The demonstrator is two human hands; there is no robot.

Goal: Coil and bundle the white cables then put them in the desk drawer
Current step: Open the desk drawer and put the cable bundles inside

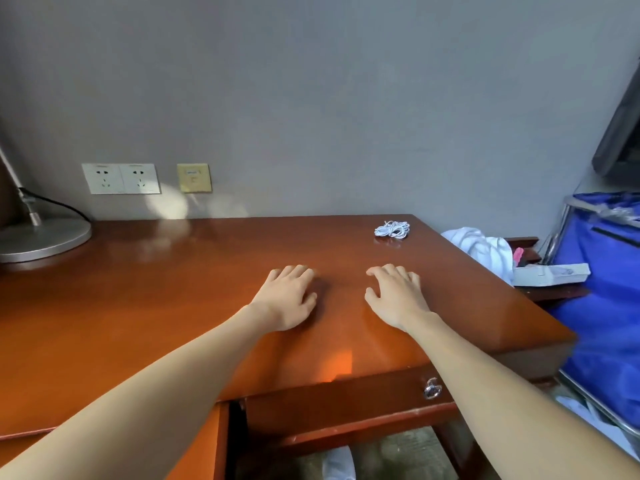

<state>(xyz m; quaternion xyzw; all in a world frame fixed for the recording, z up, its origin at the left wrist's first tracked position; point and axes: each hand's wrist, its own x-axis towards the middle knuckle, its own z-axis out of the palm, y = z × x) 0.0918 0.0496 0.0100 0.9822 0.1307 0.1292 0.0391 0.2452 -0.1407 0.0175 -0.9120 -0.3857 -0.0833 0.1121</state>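
Both hands lie palm-down on the glossy reddish-brown wooden desk top, side by side and apart from each other. Left hand: fingers relaxed and lightly bent at the tips, resting on the wood, grasping nothing. Right hand: fingers spread and nearly straight, thumb out toward the left hand, also resting on the wood and grasping nothing. The loose bundle of thin white cables lies on the desk straight ahead of the right fingertips, well apart from them, near the far right corner and close to the grey wall; neither hand touches it. The desk drawer front, same wood, sits under the near edge of the desk, behind both wrists; its small metal ring pull is just beside the right forearm. Far to the left of the left fingers stands a round brushed-metal lamp base. On the wall beyond the left fingertips are a white double power socket and a yellowish square data socket. To the right of the right fingers, off the desk, are a crumpled white cloth and a blue fabric cart bag.
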